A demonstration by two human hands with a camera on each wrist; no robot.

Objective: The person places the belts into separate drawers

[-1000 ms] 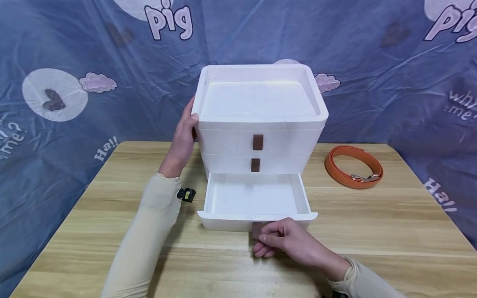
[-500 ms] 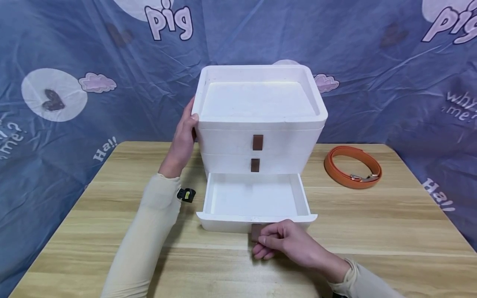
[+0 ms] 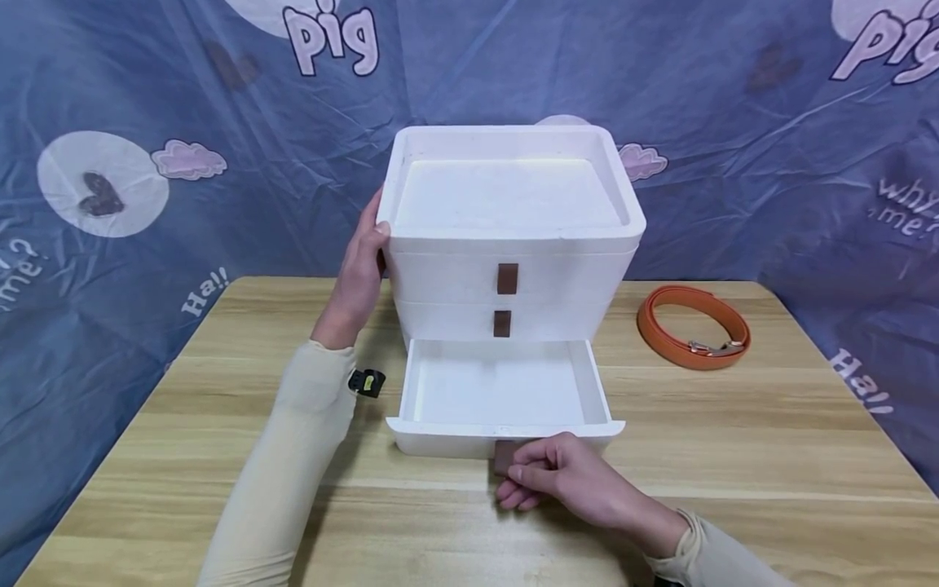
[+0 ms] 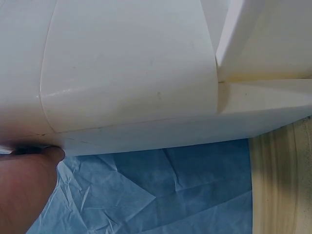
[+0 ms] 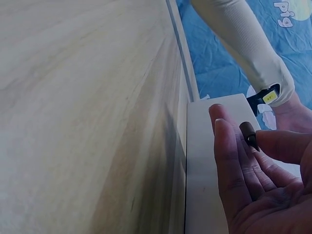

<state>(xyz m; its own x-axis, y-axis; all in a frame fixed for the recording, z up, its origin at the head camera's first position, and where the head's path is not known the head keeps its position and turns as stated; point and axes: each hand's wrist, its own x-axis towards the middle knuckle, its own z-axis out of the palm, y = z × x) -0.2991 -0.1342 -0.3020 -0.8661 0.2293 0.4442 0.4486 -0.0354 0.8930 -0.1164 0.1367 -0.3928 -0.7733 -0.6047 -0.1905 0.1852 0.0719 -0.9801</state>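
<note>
A white three-drawer cabinet point(image 3: 513, 204) stands on the table, its top a shallow recessed tray. Its bottom drawer point(image 3: 440, 444) is pulled out, with a bare white floor. My right hand point(image 3: 568, 481) pinches that drawer's brown pull tab point(image 3: 503, 459) between thumb and fingers; in the right wrist view the tab point(image 5: 248, 134) sits by the thumb tip, the other fingers extended below it. My left hand point(image 3: 359, 265) rests along the cabinet's left side near the upper front corner, mostly straight. The left wrist view shows the thumb point(image 4: 34, 180) against the white side wall.
A coiled orange belt point(image 3: 695, 328) with a metal buckle lies right of the cabinet. The two upper drawers are closed, each with a brown tab point(image 3: 508, 279). A blue printed cloth point(image 3: 293, 163) hangs behind the wooden table point(image 3: 734, 456). A black wrist device point(image 3: 368, 383) is by the left sleeve.
</note>
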